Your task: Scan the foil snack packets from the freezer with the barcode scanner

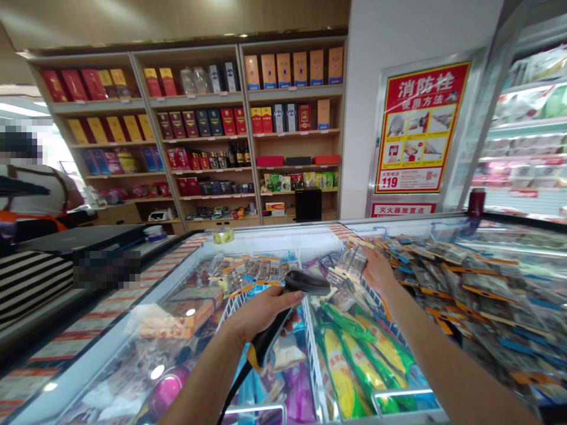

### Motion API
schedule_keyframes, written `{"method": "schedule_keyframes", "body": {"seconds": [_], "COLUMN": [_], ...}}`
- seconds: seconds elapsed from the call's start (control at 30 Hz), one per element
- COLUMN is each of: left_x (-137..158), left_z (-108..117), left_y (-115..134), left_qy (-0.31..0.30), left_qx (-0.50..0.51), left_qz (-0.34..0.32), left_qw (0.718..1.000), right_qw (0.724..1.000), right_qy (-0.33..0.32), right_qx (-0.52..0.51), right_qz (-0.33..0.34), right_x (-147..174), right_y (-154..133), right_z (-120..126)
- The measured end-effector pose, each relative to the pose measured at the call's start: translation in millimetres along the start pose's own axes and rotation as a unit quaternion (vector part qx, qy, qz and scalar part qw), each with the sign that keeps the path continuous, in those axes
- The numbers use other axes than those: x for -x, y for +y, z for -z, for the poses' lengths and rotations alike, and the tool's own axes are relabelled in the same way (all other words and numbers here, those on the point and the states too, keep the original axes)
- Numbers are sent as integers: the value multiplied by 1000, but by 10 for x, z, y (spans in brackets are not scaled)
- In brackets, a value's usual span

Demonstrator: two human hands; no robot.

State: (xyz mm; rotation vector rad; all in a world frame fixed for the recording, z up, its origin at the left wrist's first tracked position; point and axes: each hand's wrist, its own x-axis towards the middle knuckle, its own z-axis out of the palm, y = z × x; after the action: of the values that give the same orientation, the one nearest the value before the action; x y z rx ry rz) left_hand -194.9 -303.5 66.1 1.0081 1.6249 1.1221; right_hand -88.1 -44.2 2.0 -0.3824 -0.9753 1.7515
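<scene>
My left hand (259, 316) is wrapped round the handle of a black handheld barcode scanner (308, 282), whose cable hangs from a yellow-banded end. The scanner's head points right, toward a small clear packet (351, 262) pinched in my right hand (377, 273). Dark contents show through the packet, but I cannot make out what they are. To the right of that hand lies a big heap of similar packets (469, 289) with orange and blue edges. More packets (266, 270) rest in a row beyond the scanner, over the chest freezer (204, 239).
Inside the freezer are bagged corn cobs (343, 366), a wire divider (313, 354) and boxed goods (190, 313). A roll of yellow tape (222, 236) sits on the far rim. A dark red cup (476, 202) stands back right. Another person (38, 189) is at the left, near stocked shelves (208, 100).
</scene>
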Motion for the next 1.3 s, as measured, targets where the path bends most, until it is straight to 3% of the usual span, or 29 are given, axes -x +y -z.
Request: {"method": "schedule_keyframes", "body": {"seconds": [0.5, 1.3], "left_x": [-36, -15], "left_z": [27, 20], "left_y": [-98, -89], "left_qy": [36, 31], "left_qx": [12, 18], "left_qz": [46, 22], "left_qw": [998, 999], "right_qw": [1000, 1000], "right_qy": [2, 2], "right_qx": [14, 14], "right_qz": [0, -1], "right_x": [4, -26], "right_y": [-19, -10], "right_z": [13, 46]}}
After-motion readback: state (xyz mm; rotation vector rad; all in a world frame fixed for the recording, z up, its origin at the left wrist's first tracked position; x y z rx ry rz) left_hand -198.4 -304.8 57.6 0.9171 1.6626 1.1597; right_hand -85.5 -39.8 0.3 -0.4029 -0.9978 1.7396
